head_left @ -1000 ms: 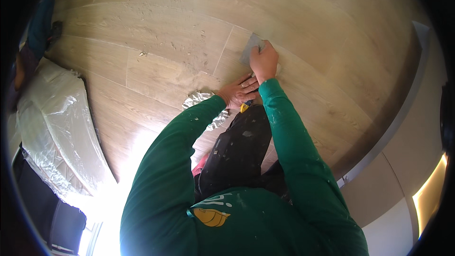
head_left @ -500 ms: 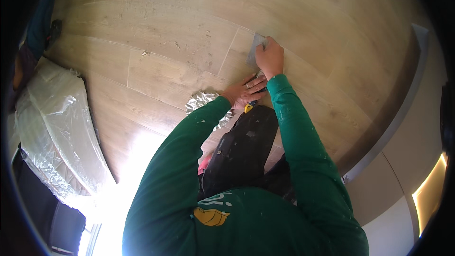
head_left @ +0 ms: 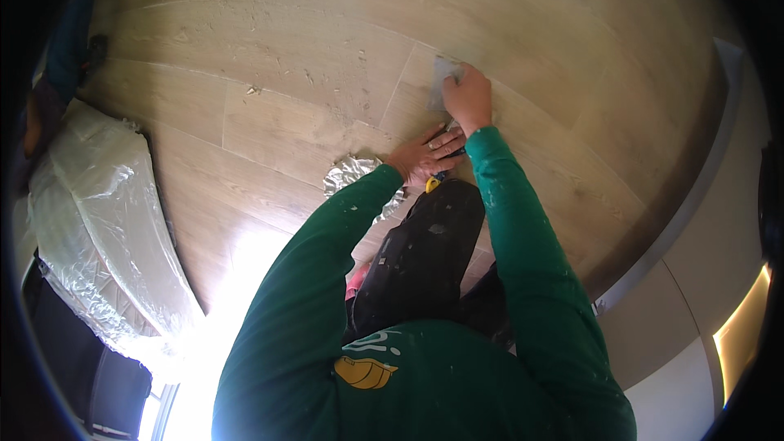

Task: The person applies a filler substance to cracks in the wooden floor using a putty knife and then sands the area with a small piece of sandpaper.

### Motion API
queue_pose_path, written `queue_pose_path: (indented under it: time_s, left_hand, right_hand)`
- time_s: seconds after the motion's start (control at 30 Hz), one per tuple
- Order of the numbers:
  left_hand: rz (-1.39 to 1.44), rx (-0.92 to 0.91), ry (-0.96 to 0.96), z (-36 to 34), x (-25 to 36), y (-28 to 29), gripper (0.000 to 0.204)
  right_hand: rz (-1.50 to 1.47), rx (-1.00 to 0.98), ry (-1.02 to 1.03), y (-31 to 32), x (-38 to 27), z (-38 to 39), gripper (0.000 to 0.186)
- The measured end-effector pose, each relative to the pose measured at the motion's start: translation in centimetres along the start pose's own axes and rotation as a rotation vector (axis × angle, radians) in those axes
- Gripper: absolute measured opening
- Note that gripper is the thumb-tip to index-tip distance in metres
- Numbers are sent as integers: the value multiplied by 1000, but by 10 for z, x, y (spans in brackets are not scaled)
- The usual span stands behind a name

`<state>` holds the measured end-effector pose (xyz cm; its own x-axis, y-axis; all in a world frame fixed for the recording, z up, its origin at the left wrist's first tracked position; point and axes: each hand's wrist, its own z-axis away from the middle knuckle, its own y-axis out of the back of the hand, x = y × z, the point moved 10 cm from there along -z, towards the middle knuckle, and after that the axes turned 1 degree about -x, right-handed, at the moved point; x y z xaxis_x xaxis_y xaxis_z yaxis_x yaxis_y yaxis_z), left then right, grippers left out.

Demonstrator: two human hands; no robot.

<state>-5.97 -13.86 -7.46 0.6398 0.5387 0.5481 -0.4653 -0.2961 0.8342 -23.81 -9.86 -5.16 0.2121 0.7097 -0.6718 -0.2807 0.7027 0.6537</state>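
Observation:
My right hand (head_left: 469,100) is closed on a thin, flat grey scraper (head_left: 441,82), pressed against the wood-look floor (head_left: 318,126). My left hand (head_left: 425,155) lies flat beside it, fingers spread and palm down, just below the right wrist. Under and beside those fingers shows part of a dark tool with a yellow end (head_left: 432,184); most of it is hidden by the hand. Crumpled silvery foil (head_left: 351,173) sits next to the left wrist, partly covered by my sleeve.
Small crumbs and shavings (head_left: 253,91) are scattered over the boards. Clear plastic sheeting (head_left: 114,196) covers something bulky at the left, near another person's leg (head_left: 69,49). A pale baseboard (head_left: 694,196) curves along the right. My dark-trousered knee (head_left: 429,237) is close to both hands.
The whole view has shifted very slightly. Both hands keep nearly the same place, the right one still gripping the scraper and the left still flat.

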Motion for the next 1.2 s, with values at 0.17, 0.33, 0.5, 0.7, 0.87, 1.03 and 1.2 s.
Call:
queue_pose_path:
  time_s: [0.17, 0.33, 0.5, 0.7, 0.87, 1.03, 1.2]
  left_hand:
    - [36, 56, 15, 7, -1, -5, 56]
    - [20, 28, 19, 6, 0, -9, 52]
    - [33, -76, 27, 0, -1, 1, 53]
    - [26, 0, 27, 1, 1, -1, 53]
    - [33, 45, 37, 8, 3, -4, 49]
    - [-4, -9, 20, 4, 3, -7, 56]
    - [84, 35, 30, 2, -8, -7, 67]
  right_hand:
    - [11, 42, 2, 10, 6, 7, 33]
    - [14, 38, 16, 8, -5, 0, 30]
    - [56, 43, 28, 9, -11, -4, 26]
    - [60, 152, 130, 16, -15, -1, 24]
    - [4, 73, 41, 13, -7, 6, 24]
    - [10, 25, 14, 8, -10, -3, 24]
    - [59, 58, 64, 2, -12, -10, 25]
